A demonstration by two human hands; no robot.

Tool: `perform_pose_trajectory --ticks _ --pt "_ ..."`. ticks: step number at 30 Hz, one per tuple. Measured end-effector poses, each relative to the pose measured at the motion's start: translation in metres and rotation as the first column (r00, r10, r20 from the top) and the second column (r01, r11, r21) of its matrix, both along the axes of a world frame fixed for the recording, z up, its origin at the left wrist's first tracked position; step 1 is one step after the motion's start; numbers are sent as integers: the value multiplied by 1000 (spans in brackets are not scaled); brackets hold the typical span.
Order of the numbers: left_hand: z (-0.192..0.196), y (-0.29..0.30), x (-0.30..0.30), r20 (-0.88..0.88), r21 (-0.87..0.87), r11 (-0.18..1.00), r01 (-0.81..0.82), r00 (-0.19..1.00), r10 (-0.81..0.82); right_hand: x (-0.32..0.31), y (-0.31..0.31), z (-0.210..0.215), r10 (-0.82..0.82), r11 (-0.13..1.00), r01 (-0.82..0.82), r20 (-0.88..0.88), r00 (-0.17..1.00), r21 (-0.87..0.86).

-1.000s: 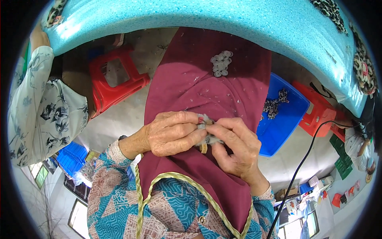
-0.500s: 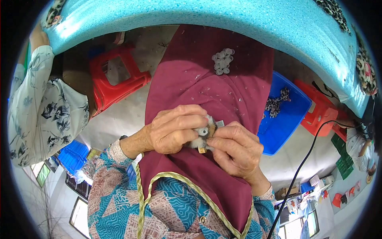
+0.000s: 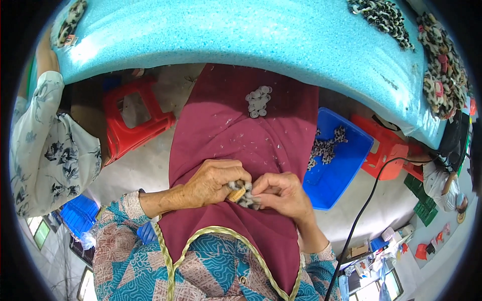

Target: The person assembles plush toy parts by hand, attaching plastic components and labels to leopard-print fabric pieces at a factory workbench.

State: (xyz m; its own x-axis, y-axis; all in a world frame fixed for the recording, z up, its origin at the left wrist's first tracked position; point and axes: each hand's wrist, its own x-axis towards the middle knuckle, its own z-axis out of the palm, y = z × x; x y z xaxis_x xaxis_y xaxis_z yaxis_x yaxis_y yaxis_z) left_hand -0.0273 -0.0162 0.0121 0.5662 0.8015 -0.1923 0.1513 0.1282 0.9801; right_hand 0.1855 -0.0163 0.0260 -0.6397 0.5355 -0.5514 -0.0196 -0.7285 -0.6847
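One small leopard-print fabric piece (image 3: 244, 194) in hand over the maroon apron (image 3: 236, 135), pinched between left hand (image 3: 213, 181) and right hand (image 3: 282, 193), both grips closed on it. Finished, seemingly: white rings (image 3: 258, 101) piled on the lap, printed pieces (image 3: 325, 148) in the blue tray (image 3: 351, 165). Remaining count unclear.

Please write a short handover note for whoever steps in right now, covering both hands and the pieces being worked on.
Left hand: closed around a small spotted fabric piece at the lap.
Right hand: fingertips pinching the same piece from the other side.
Maroon cloth covers the lap; a cluster of small white rings lies on it near the knees.
Blue tray to the right holds more spotted pieces.
Done: cannot tell. Left: the piece in hand is not yet set down.
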Motion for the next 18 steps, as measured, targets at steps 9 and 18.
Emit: perform_pose_trajectory --ticks 9,18 --pt "-7 1 7 -36 494 870 6 999 13 -18 72 -70 -420 481 -449 647 637 753" --pt "-10 4 3 74 465 878 -116 993 91 -33 85 -111 -295 372 -827 899 325 421"
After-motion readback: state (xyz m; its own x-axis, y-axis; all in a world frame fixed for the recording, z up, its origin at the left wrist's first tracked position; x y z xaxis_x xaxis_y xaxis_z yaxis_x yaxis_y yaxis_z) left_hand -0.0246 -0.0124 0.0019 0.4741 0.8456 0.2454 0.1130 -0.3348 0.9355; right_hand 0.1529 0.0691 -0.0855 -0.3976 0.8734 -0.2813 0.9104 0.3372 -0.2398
